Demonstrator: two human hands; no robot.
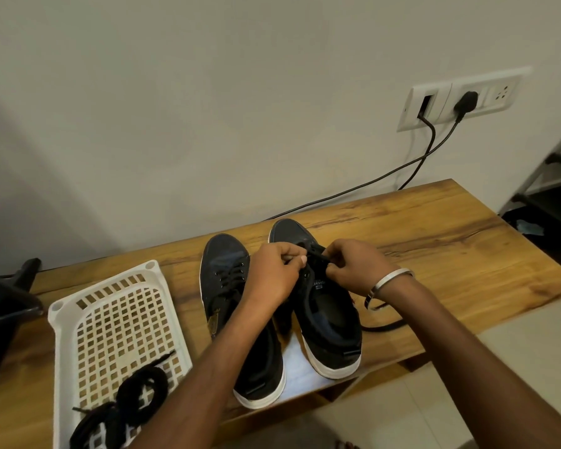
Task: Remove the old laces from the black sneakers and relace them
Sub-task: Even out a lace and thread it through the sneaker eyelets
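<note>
Left hand: the person's left hand has its fingers curled, pinching the black flat lace over the eyelets of the right-side shoe
Right hand: the right hand is curled too, pinching the same lace from the other side; a silver metal bangle sits on its wrist
Lace tail: a loose end runs out from under the right wrist and lies on the table beside the shoe
Right-side shoe: black canvas sneaker with a white rubber sole, toe towards the wall, heel near the table's front edge
Left-side shoe: matching black canvas sneaker, just beside the first, its laces threaded through the eyelets
Table: low wooden table with a brown grained top, set against a pale wall
Basket: white plastic lattice basket left of the shoes, holding a bundle of black laces at its near end
Wall: white socket panel with two black cables hanging towards the table
</note>
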